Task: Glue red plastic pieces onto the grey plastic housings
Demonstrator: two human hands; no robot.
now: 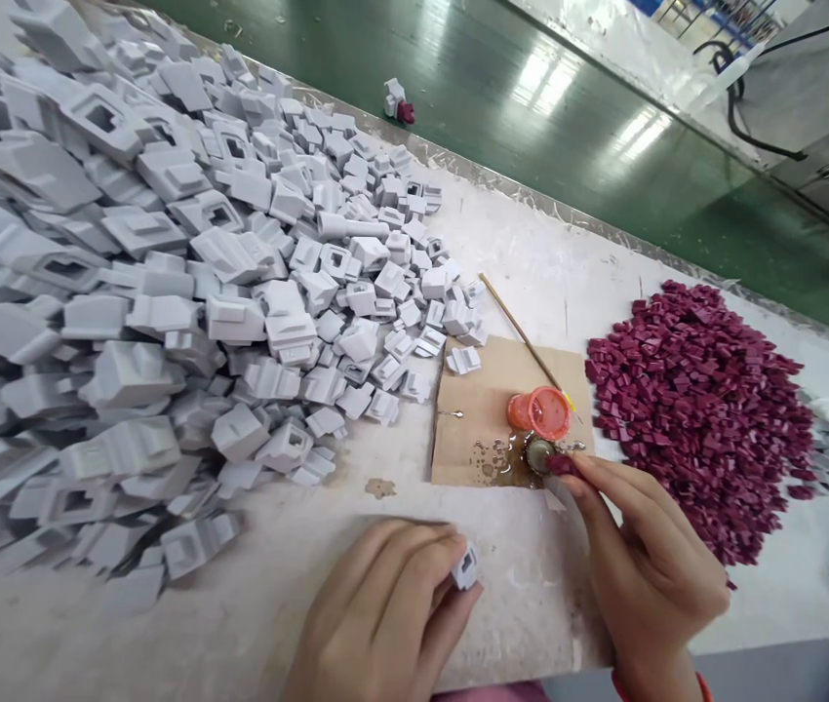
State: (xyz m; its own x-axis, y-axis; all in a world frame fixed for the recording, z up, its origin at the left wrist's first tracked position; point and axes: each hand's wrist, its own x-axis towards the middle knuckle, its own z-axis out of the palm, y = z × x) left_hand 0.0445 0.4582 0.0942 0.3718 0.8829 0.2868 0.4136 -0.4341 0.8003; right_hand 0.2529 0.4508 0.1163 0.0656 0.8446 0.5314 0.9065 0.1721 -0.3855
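Between the thumb and fingers of my left hand (392,604) is a small grey plastic part (465,568), its slotted end facing up and right. My right hand (649,556) pinches a small maroon plastic piece (563,465) right at a bottle cap (537,454); whether the two touch I cannot tell. The cap lies on a piece of cardboard (473,390), in a wet, shiny patch. Just behind it is an orange-red little cup (542,412), and a thin stick (524,336) slants across the cardboard's far edge.
A large heap of grey plastic parts (166,283) covers the left of the worktable (532,234). To the right lies a pile of maroon pieces (692,409), with some grey ones beyond. One grey-and-maroon assembly (398,100) rests on the green belt (458,68) at the back.
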